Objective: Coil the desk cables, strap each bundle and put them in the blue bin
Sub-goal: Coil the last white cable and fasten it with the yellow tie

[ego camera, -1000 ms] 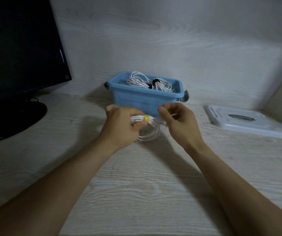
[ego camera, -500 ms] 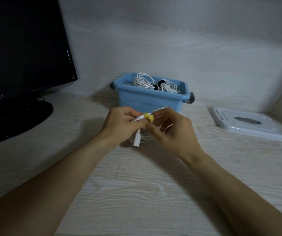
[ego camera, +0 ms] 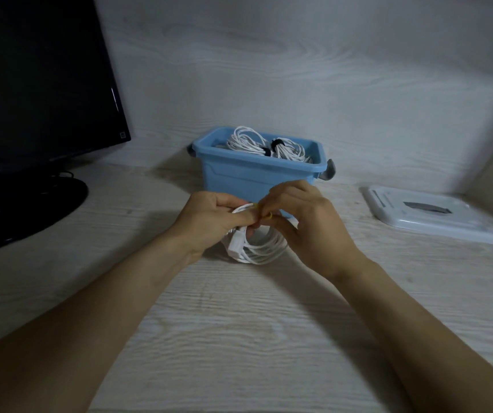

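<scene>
both hands pinch yellow strap atop white coil.

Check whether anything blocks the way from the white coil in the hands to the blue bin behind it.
Nothing visible does. The white coil, held by the left hand and right hand with a yellow strap, sits just before the blue bin, which is open-topped and holds two strapped bundles.
</scene>
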{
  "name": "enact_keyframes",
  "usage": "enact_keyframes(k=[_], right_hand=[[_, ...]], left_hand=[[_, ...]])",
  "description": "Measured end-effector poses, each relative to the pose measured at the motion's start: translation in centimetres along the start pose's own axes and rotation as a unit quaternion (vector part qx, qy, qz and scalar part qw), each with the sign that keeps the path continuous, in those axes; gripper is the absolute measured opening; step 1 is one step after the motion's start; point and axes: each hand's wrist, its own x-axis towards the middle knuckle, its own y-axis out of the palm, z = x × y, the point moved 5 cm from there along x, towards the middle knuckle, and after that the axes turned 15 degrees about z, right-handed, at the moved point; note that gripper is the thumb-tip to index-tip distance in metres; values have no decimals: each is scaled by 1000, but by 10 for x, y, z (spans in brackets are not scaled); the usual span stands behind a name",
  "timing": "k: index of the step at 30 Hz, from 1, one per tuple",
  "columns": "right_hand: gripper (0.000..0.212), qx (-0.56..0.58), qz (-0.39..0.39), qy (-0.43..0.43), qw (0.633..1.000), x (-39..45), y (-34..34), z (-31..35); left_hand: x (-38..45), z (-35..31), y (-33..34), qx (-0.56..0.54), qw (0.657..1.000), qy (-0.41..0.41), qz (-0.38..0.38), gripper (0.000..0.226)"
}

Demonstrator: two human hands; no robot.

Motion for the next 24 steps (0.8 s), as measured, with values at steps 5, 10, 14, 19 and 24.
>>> enact_keyframes(k=[5, 10, 14, 19, 24], right_hand=[[19, 17, 23, 15, 999, -3, -2, -5], [23, 22, 1, 38, 999, -5, -4, -6], [11, 65, -23, 80, 994, -7, 1, -8], [7, 207, -33, 160, 965, -11, 8, -16], [7, 343, -55, 182, 920, -7, 10, -19]], left_hand=[[-2, 2, 2, 5, 999, -9, 52, 22], [-3, 0, 7, 46, 993, 2, 105, 29], [-5, -1, 13, 69, 991, 19, 113, 23], [-7, -5, 11, 147, 982, 75, 97, 12], [-9, -11, 9, 211, 967, 122, 72, 15]])
